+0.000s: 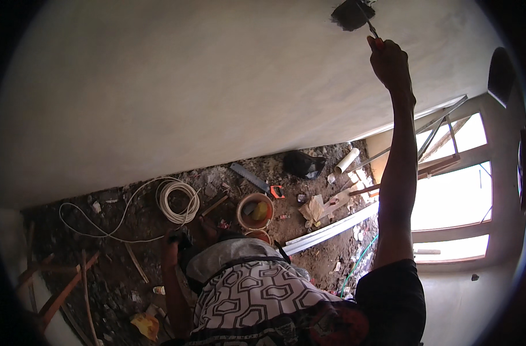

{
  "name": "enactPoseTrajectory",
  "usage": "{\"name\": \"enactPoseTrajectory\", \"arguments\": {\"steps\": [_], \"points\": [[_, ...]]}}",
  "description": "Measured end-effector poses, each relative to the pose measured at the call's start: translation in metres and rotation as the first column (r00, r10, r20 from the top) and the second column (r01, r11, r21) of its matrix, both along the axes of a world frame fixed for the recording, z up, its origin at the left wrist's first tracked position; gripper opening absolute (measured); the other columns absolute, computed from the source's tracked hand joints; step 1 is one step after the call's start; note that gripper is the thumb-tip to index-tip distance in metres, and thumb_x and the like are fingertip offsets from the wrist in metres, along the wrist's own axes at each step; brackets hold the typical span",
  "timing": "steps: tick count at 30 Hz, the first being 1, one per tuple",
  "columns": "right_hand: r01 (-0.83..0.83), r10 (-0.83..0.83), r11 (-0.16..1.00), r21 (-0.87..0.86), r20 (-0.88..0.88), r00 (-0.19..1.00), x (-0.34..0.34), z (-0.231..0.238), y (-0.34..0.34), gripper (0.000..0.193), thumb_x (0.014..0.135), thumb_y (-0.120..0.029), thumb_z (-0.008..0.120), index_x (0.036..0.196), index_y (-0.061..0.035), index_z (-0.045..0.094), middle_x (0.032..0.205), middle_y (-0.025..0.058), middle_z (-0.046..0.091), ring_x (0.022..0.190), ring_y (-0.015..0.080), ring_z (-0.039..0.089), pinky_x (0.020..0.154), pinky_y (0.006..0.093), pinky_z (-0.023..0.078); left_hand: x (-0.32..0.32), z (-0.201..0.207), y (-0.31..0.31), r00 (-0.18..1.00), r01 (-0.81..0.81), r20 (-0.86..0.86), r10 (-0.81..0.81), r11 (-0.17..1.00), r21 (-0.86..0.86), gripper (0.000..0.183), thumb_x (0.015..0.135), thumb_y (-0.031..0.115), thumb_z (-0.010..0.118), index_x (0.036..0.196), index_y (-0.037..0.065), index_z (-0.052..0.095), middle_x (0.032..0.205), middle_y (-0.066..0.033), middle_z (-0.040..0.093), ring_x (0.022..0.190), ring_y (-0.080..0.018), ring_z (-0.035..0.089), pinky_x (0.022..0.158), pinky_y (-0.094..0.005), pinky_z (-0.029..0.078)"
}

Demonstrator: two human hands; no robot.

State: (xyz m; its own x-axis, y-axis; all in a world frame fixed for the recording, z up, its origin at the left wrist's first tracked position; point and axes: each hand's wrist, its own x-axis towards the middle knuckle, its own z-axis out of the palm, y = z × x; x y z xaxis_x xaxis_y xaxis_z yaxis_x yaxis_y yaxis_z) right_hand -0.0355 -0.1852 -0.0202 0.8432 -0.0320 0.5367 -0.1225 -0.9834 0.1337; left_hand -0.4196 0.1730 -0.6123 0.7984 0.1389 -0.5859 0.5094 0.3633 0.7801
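My right arm reaches far up to the pale plastered wall. In my right hand is the handle of a small trowel with a thin metal neck. The trowel's tip lies over a dark, rough-edged patch on the wall, and its blade is hard to make out against it. Low at my left side, my left hand hangs in shadow. Its fingers are too dark to read. A black thing shows right beside it, and I cannot tell whether the hand holds it.
Littered earth floor holds a coil of pale cable, a handsaw, a bucket with things inside, a black bag and a pale pipe. Long white strips lie right of my body. Window openings are at right, wooden poles at left.
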Motion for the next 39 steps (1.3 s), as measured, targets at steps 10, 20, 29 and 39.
{"name": "enactPoseTrajectory", "arguments": {"steps": [10,20,29,39], "points": [[-0.049,0.044,0.995,0.085,0.064,0.997,0.007,-0.002,0.000,0.051,0.096,-0.049,0.050,0.095,0.0004,0.063,0.088,0.0272,0.068,0.091,0.0475,0.065,0.077,0.0521,0.052,-0.002,0.009,-0.001,0.996,0.039,-0.078,-0.035,0.998,0.057,0.057,0.091,0.016,0.067,0.140,-0.001,0.043,0.128,-0.0128,0.056,0.114,-0.0224,0.055,0.099,-0.0351,0.043],[-0.160,0.158,0.987,0.015,0.084,0.984,0.014,0.001,-0.011,0.050,0.095,-0.050,0.054,0.086,-0.0006,0.062,0.075,0.0243,0.066,0.078,0.0444,0.066,0.064,0.0491,0.053,0.011,0.034,-0.004,0.992,0.017,-0.122,-0.015,1.000,0.019,0.055,0.092,0.012,0.064,0.141,-0.001,0.042,0.130,-0.0146,0.054,0.116,-0.0225,0.054,0.100,-0.0355,0.043],[-0.203,0.239,0.941,-0.270,0.106,0.965,0.021,0.003,-0.019,0.050,0.098,-0.048,0.049,0.079,-0.0032,0.061,0.069,0.0179,0.063,0.064,0.0408,0.064,0.057,0.0465,0.054,0.014,-0.013,-0.007,0.990,-0.030,-0.142,0.011,0.991,-0.134,0.061,0.091,0.006,0.063,0.145,0.001,0.035,0.131,-0.0142,0.053,0.113,-0.0238,0.056,0.097,-0.0351,0.045],[-0.156,0.164,0.981,-0.114,0.062,0.985,0.011,0.005,-0.011,0.054,0.097,-0.051,0.050,0.084,-0.0002,0.061,0.074,0.0213,0.067,0.073,0.0415,0.067,0.063,0.0482,0.054,-0.001,-0.008,-0.004,0.998,-0.013,-0.058,0.008,0.997,-0.079,0.056,0.089,0.010,0.068,0.139,0.001,0.045,0.127,-0.0119,0.057,0.111,-0.0209,0.056,0.098,-0.0350,0.044]]}}
